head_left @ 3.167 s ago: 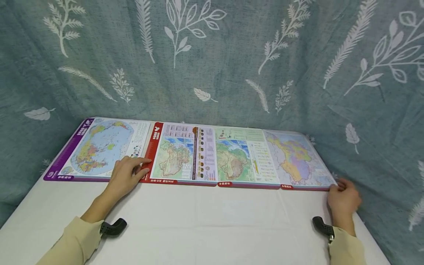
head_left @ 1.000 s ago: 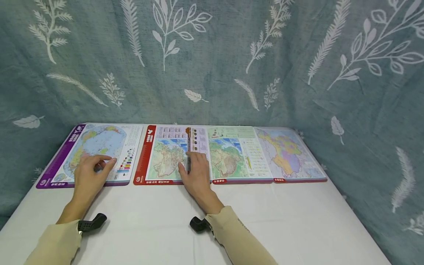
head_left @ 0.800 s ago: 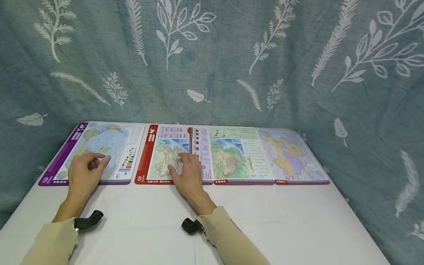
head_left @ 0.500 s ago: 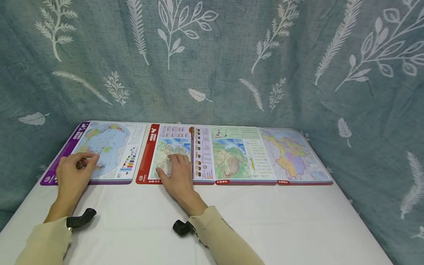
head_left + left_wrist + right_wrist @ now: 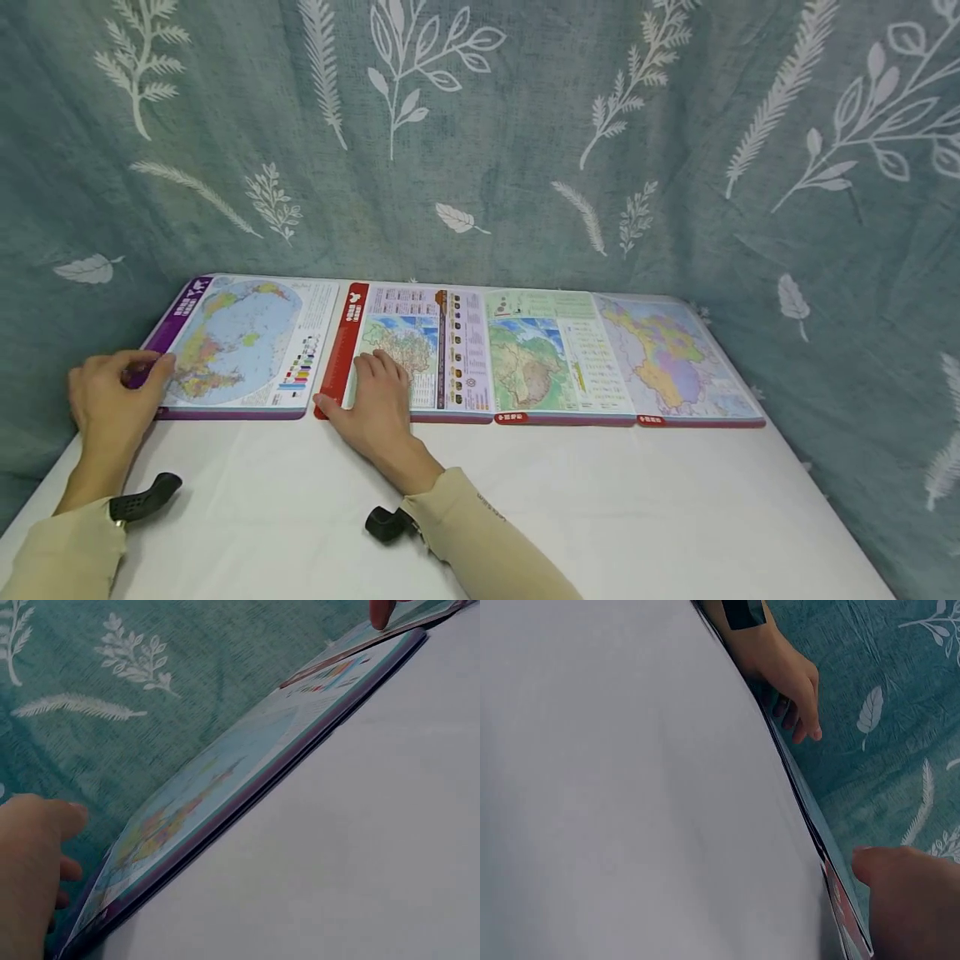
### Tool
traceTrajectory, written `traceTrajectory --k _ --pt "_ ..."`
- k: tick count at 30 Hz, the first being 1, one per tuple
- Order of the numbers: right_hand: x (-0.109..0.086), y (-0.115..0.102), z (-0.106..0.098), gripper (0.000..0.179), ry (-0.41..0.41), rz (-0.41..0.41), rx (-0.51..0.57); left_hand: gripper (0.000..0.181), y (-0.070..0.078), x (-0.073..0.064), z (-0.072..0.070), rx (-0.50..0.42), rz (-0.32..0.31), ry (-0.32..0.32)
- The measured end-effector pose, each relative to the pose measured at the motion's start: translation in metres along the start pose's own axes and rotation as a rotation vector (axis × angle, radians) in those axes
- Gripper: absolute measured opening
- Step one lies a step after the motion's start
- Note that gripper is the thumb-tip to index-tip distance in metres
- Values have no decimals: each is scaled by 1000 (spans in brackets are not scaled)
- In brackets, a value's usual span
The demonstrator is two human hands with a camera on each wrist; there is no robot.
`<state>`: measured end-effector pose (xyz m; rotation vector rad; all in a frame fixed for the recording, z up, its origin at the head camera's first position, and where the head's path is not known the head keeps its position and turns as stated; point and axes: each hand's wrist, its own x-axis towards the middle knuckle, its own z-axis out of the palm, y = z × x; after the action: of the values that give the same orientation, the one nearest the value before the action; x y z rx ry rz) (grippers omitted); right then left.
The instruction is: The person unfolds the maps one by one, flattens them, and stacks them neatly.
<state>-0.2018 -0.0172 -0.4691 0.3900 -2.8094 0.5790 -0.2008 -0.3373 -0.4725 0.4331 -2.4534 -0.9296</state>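
A world map mat with a purple border (image 5: 247,342) lies flat at the left of the table. Over its left border is my left hand (image 5: 112,396), thumb and fingers loosely bent with a gap between them. In the left wrist view that hand (image 5: 30,870) sits by the mat's corner, apparently gripping nothing. To the right lies a red-edged map mat (image 5: 465,375) with several printed panels side by side. My right hand (image 5: 375,408) rests on its left panel, fingers relaxed and thumb on the red border. Whether the two mats are joined is unclear.
A white cloth (image 5: 562,517) covers the table in front of the mats. Behind them hangs a green-blue curtain (image 5: 517,225) with white leaf prints. Black wrist cameras (image 5: 146,497) sit on both wrists.
My right hand has left the far right corner of the red-edged mat and slid leftward to its red border. My left hand has moved left from that border to the purple edge.
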Motion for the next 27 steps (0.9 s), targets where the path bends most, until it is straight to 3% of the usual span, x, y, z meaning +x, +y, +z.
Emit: traceTrajectory --k 6,10,17,27 --pt "1 -18 9 82 -53 -45 -4 59 -9 3 -5 38 -143 68" --pt "5 -27 12 85 -71 -79 -21 59 -6 5 -3 65 -190 80" --pt "8 -44 20 90 -102 -95 -40 56 -2 4 0 98 -195 113" --pt "9 -41 22 87 -77 -113 101 48 2 4 0 102 -197 145"
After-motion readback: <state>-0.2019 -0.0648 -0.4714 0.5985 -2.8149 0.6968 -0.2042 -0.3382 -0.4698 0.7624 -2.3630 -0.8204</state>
